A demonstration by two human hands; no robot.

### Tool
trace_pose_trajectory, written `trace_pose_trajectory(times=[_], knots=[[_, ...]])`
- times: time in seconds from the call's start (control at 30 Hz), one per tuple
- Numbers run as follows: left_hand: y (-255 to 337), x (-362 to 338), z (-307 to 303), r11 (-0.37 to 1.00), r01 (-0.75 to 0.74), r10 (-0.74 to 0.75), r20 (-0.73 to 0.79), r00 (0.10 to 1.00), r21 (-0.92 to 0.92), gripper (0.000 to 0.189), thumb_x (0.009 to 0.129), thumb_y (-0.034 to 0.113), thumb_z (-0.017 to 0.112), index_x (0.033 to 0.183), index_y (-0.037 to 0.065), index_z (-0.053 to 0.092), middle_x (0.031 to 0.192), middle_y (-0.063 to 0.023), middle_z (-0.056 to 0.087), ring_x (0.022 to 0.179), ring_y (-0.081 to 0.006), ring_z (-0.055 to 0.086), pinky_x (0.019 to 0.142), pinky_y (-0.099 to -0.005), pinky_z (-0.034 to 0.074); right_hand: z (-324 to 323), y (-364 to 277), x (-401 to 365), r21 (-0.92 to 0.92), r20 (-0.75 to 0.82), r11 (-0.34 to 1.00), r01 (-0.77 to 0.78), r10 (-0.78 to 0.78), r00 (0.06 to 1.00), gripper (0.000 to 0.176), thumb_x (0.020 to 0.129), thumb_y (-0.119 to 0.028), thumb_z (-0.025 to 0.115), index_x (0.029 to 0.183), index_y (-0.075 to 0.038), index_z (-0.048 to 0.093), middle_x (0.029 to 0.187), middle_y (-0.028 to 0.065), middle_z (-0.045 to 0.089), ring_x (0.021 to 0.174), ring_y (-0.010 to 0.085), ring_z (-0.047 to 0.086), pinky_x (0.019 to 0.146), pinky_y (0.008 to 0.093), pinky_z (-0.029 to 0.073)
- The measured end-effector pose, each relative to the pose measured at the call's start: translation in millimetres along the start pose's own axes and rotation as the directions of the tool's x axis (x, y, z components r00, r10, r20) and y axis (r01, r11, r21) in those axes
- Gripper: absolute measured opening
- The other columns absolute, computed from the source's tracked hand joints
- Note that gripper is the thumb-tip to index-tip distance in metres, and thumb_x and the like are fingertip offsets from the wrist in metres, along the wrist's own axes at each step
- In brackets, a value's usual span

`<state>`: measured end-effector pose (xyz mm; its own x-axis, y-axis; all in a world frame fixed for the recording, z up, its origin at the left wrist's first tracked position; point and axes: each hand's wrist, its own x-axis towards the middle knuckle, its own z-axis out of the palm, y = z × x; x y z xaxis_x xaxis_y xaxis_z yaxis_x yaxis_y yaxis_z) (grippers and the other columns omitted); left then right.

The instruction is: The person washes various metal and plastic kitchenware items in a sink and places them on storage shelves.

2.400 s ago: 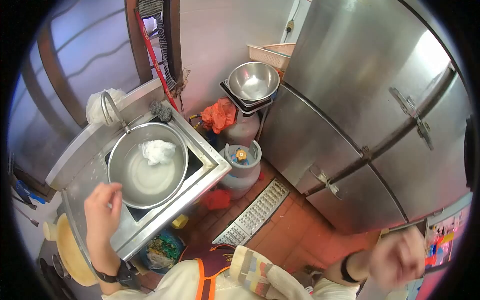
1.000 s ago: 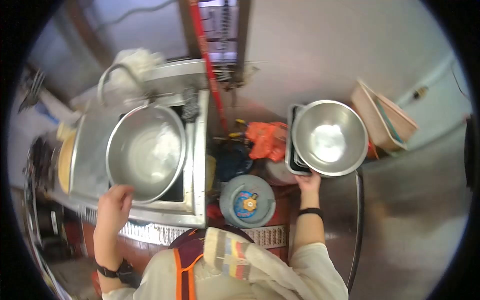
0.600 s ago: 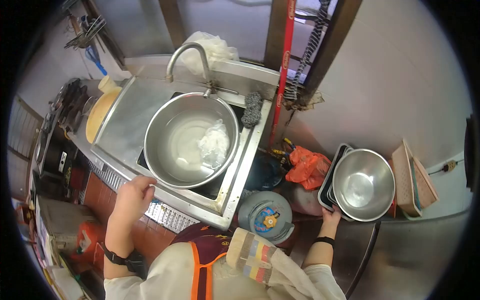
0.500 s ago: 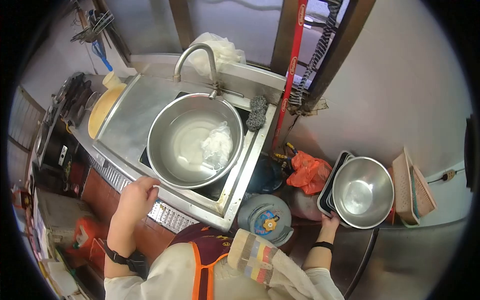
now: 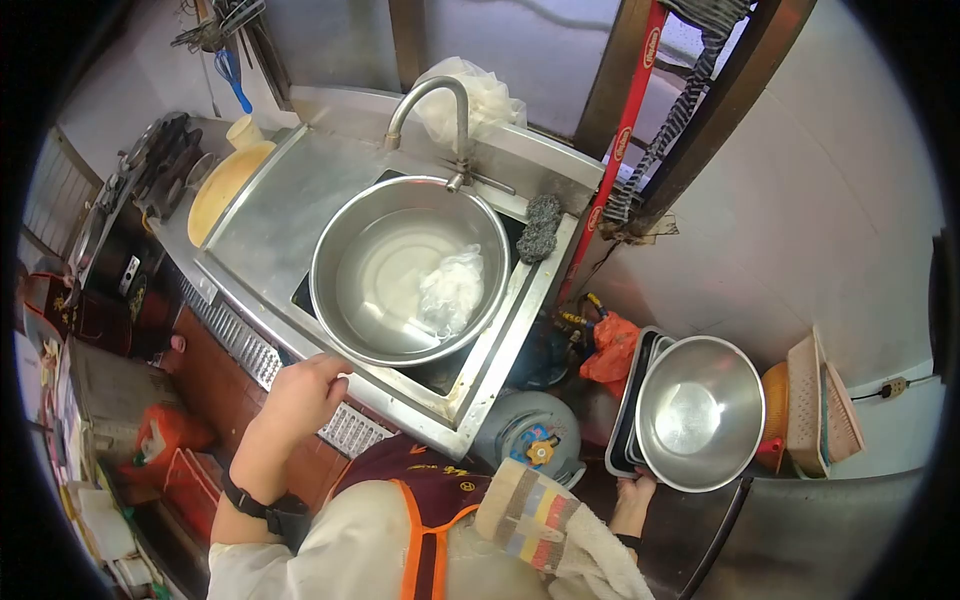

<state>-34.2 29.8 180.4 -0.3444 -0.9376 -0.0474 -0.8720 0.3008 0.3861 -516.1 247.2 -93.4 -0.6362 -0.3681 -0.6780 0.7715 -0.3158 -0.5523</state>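
Note:
My left hand (image 5: pixel 308 392) is closed, its fingers curled loosely near the front edge of the steel sink counter (image 5: pixel 420 415), with nothing showing in it. Beyond it, a large metal basin (image 5: pixel 340 225) sits in the sink under the faucet. The basin has cloudy water, and a white plastic bag (image 5: pixel 452 292) lies in it. To the right, my right hand (image 5: pixel 634 490) grips the near corner of a dark-rimmed tray (image 5: pixel 622 440). A round steel bowl (image 5: pixel 700 413) rests on or against this tray, tilted. Some of the right fingers are hidden beneath the stack.
A gas cylinder (image 5: pixel 530 432) stands below the counter's right corner. Steel scourers (image 5: pixel 540 228) lie on the sink edge. An orange-red plastic bag (image 5: pixel 611 350) and plastic baskets (image 5: pixel 808 410) flank the bowl. A red pole (image 5: pixel 625 140) leans at the window.
The bowl and tray have moved left and toward me with my right hand, uncovering an orange item beside the baskets. My left hand stays curled by the counter; the view has shifted slightly.

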Motion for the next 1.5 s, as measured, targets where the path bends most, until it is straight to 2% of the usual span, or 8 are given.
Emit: trace_pose_trajectory(times=[0.1,0.57,0.8,1.07,1.17,1.27,1.37,1.5], knots=[[-4,1,8,1.0,-0.013,0.013,0.013,1.0,-0.016,0.016,0.074,0.008,0.054,0.086,0.004,0.062,0.081,-0.0144,0.06,0.076,-0.0314,0.059,0.069,-0.0383,0.048,-5,4,-19,-0.006,0.042,0.999,-0.043,0.043,0.998,0.03,0.085,-0.024,0.052,0.107,-0.003,0.053,0.107,0.0099,0.056,0.097,0.023,0.055,0.088,0.0412,0.045],[-30,19,32,0.979,-0.052,0.066,0.069,0.995,-0.198,0.02,0.075,0.01,0.052,0.091,0.002,0.061,0.084,-0.0171,0.061,0.078,-0.0312,0.059,0.071,-0.0368,0.047,86,16,-120,-0.428,0.303,0.904,0.006,0.137,0.943,0.037,0.087,-0.032,0.049,0.107,-0.001,0.053,0.106,0.0132,0.058,0.095,0.0237,0.058,0.081,0.0372,0.05],[-58,64,29,0.887,0.007,0.004,0.023,1.0,-0.461,0.029,0.082,0.019,0.051,0.103,-0.001,0.057,0.094,-0.0195,0.059,0.084,-0.0308,0.058,0.076,-0.0354,0.045,152,61,-148,-0.479,0.418,0.878,-0.017,0.245,0.875,0.026,0.089,-0.02,0.047,0.107,-0.001,0.052,0.102,0.0115,0.058,0.09,0.0224,0.058,0.075,0.034,0.051],[-122,121,18,0.535,0.043,0.069,0.094,0.993,-0.844,0.029,0.09,0.024,0.036,0.096,0.002,0.054,0.102,-0.0066,0.054,0.098,-0.0161,0.048,0.087,-0.0304,0.037,209,156,-192,-0.572,0.431,0.82,-0.003,0.304,0.85,0.026,0.086,-0.014,0.051,0.108,0.0,0.052,0.1,0.0111,0.059,0.086,0.0204,0.06,0.071,0.0317,0.052],[-151,138,8,0.338,0.173,0.107,0.221,0.969,-0.925,0.021,0.086,0.022,0.045,0.092,0.004,0.054,0.095,-0.0064,0.057,0.091,-0.0152,0.051,0.08,-0.026,0.04,225,196,-195,-0.58,0.458,0.814,0.005,0.321,0.829,0.026,0.086,-0.014,0.051,0.109,0.001,0.052,0.1,0.0119,0.058,0.085,0.0207,0.06,0.07,0.0317,0.052],[-176,150,-6,0.762,0.169,0.011,0.273,0.962,-0.625,0.017,0.079,0.016,0.057,0.089,0.003,0.054,0.082,-0.0072,0.06,0.075,-0.0154,0.055,0.068,-0.0238,0.044,245,232,-208,-0.612,0.451,0.791,0.001,0.348,0.822,0.028,0.087,-0.013,0.05,0.11,0.002,0.051,0.101,0.0128,0.058,0.084,0.0211,0.06,0.07,0.0316,0.052],[-197,159,-11,0.706,0.171,-0.205,0.032,0.978,-0.687,0.035,0.071,0.026,0.063,0.087,-0.003,0.053,0.073,-0.0145,0.06,0.067,-0.0249,0.059,0.063,-0.0344,0.046,271,262,-225,-0.634,0.437,0.774,0.002,0.356,0.826,0.03,0.088,-0.016,0.048,0.112,0.003,0.05,0.102,0.0138,0.058,0.085,0.0207,0.06,0.071,0.0313,0.052],[-239,183,-22,0.797,0.263,-0.222,0.14,0.965,-0.543,0.024,0.069,0.017,0.061,0.08,-0.004,0.058,0.071,-0.0179,0.061,0.07,-0.0271,0.061,0.064,-0.0335,0.047,293,287,-235,-0.651,0.386,0.759,-0.03,0.365,0.847,0.034,0.089,-0.021,0.047,0.113,0.004,0.049,0.102,0.0141,0.058,0.085,0.0196,0.06,0.071,0.0308,0.051]])
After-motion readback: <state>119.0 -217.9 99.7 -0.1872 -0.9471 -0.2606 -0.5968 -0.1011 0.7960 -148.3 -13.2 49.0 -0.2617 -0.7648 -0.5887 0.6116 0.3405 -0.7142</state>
